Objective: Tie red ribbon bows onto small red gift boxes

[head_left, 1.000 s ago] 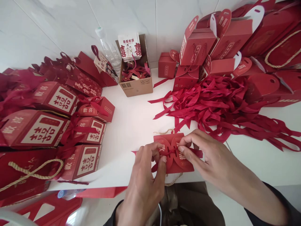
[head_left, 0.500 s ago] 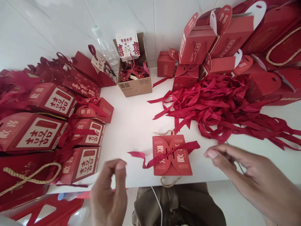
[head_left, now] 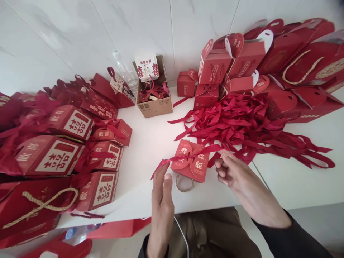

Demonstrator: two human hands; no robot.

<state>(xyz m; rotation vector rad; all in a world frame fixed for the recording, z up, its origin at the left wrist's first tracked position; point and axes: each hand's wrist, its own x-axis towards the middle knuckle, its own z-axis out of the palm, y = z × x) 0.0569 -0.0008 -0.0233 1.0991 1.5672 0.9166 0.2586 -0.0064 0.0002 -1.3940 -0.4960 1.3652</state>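
Note:
A small red gift box [head_left: 185, 172] with gold characters and round interlocking flaps lies on the white table, turned slightly askew. A red ribbon [head_left: 177, 157] is tied across its top, with one tail running out to each side. The left tail is at the fingertips of my left hand [head_left: 162, 200], which is closed on it, and its end hangs past the fingers. At the other side, my right hand [head_left: 239, 179] has the right tail between its fingertips. A twisted cord handle [head_left: 185, 186] loops out from the box's near side.
A large heap of loose red ribbons [head_left: 231, 118] lies just behind the box. Finished-looking red boxes [head_left: 104, 188] crowd the left side. A cardboard carton [head_left: 156, 107] and a clear bottle [head_left: 125, 71] stand by the wall. More red boxes [head_left: 215, 66] are stacked back right.
Both hands have moved in from the sides to the ribbon's tails. The box has shifted away from the table's near edge and rotated. The tails are drawn straighter, and the view has shifted.

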